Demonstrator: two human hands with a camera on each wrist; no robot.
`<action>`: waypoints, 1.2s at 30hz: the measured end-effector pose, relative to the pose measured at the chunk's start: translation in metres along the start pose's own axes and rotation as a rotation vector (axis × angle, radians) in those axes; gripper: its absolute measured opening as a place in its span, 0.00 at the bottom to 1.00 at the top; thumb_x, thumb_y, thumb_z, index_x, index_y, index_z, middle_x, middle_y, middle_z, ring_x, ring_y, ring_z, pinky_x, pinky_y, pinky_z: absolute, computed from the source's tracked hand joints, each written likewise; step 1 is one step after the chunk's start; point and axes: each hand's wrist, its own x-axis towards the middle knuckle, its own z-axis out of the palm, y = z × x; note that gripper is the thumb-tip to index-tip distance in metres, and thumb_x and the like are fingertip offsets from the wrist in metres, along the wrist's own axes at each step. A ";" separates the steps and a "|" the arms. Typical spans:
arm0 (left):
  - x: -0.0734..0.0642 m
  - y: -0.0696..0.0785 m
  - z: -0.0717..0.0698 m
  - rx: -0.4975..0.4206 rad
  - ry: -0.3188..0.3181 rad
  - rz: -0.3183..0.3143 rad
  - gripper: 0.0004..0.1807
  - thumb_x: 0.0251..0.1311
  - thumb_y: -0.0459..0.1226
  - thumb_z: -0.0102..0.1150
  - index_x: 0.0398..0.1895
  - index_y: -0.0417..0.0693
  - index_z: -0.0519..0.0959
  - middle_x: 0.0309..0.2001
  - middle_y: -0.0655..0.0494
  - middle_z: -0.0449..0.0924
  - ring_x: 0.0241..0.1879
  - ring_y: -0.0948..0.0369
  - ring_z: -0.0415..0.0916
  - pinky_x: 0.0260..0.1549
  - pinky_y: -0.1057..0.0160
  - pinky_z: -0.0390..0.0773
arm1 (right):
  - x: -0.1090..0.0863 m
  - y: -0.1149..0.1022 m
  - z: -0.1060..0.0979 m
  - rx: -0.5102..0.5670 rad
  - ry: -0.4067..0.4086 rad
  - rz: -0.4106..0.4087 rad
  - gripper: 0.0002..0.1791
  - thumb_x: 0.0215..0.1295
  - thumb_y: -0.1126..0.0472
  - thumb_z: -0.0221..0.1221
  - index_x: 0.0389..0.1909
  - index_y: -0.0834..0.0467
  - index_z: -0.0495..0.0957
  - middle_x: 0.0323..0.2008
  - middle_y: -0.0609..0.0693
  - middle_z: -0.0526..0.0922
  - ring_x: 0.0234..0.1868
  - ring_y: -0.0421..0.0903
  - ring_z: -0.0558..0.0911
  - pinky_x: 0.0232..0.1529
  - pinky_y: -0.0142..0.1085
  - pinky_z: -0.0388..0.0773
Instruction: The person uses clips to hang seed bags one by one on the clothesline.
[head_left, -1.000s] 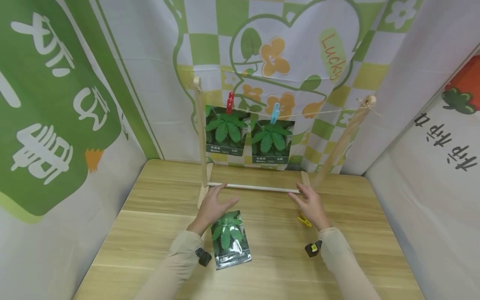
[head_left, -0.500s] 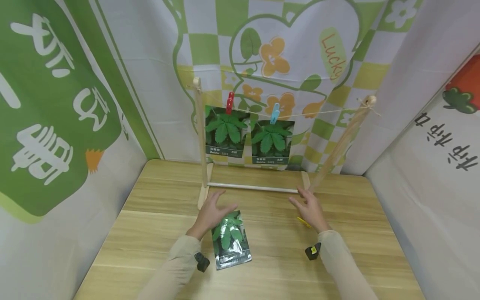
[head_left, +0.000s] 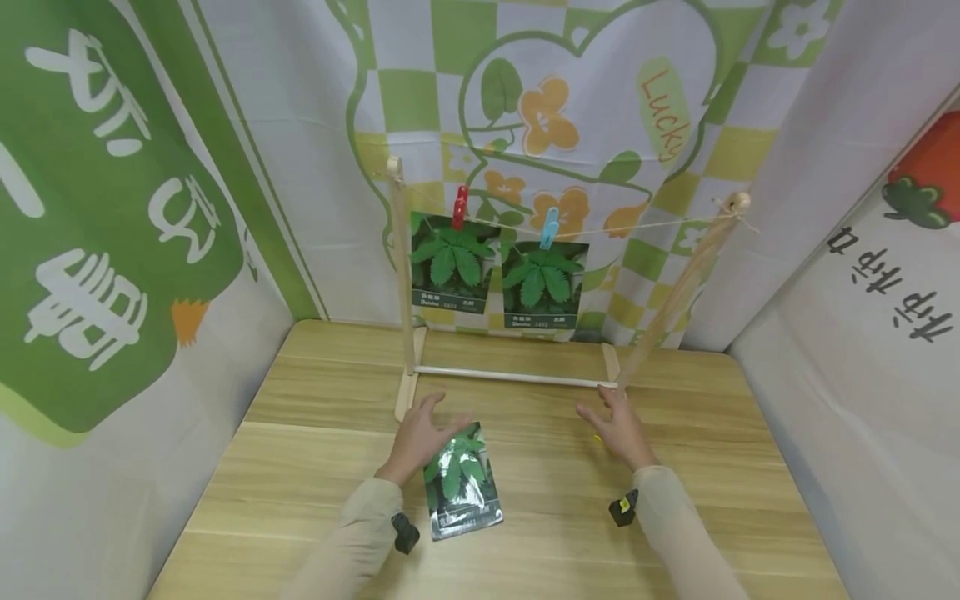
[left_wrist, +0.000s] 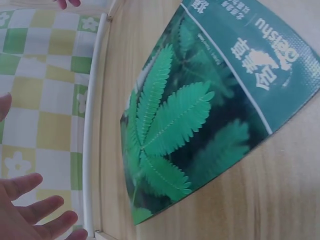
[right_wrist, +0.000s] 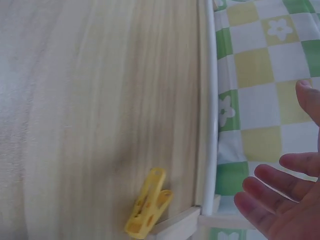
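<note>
A glossy seed packet [head_left: 465, 487] with a green leaf picture lies on the table; the left wrist view shows it close up [left_wrist: 185, 115]. Just above it hovers my left hand [head_left: 417, 437], fingers spread and holding nothing. My right hand [head_left: 624, 429] is also spread and bare of any object. Beside it on the table is a yellow clothespin [right_wrist: 147, 205], mostly hidden behind that hand in the head view. Two similar packets hang from a string: one [head_left: 453, 262] under a red clothespin [head_left: 460, 208], the other [head_left: 545, 283] under a light blue clothespin [head_left: 550, 227].
The string [head_left: 637, 227] runs between a left wooden post [head_left: 402, 275] and a leaning right post [head_left: 684, 292]. A white rod [head_left: 510, 377] joins their feet low down. Patterned cloth [head_left: 555, 108] hangs behind the wooden table [head_left: 255, 492].
Both hands have drawn back slightly from the white rod toward the person. The right hand now covers more of the yellow clothespin. Hanging packets stay put.
</note>
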 end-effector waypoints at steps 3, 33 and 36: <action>-0.001 -0.002 0.002 0.030 -0.001 -0.008 0.46 0.56 0.64 0.59 0.71 0.45 0.63 0.71 0.40 0.62 0.68 0.38 0.61 0.62 0.36 0.66 | -0.001 0.004 0.002 -0.013 -0.018 0.015 0.45 0.67 0.40 0.57 0.71 0.68 0.58 0.67 0.71 0.64 0.66 0.67 0.68 0.64 0.60 0.68; -0.010 -0.012 0.021 0.176 -0.023 -0.139 0.40 0.56 0.51 0.66 0.66 0.36 0.67 0.59 0.33 0.71 0.58 0.37 0.68 0.51 0.36 0.72 | -0.015 0.032 0.018 -0.185 -0.050 0.088 0.42 0.66 0.49 0.60 0.67 0.75 0.59 0.58 0.74 0.72 0.58 0.68 0.74 0.60 0.60 0.71; -0.011 -0.012 0.020 0.187 -0.026 -0.142 0.39 0.55 0.49 0.66 0.65 0.35 0.68 0.58 0.32 0.71 0.56 0.38 0.68 0.51 0.37 0.72 | -0.015 0.031 0.019 -0.202 -0.050 0.086 0.40 0.65 0.50 0.61 0.66 0.75 0.60 0.56 0.74 0.73 0.55 0.67 0.75 0.58 0.59 0.73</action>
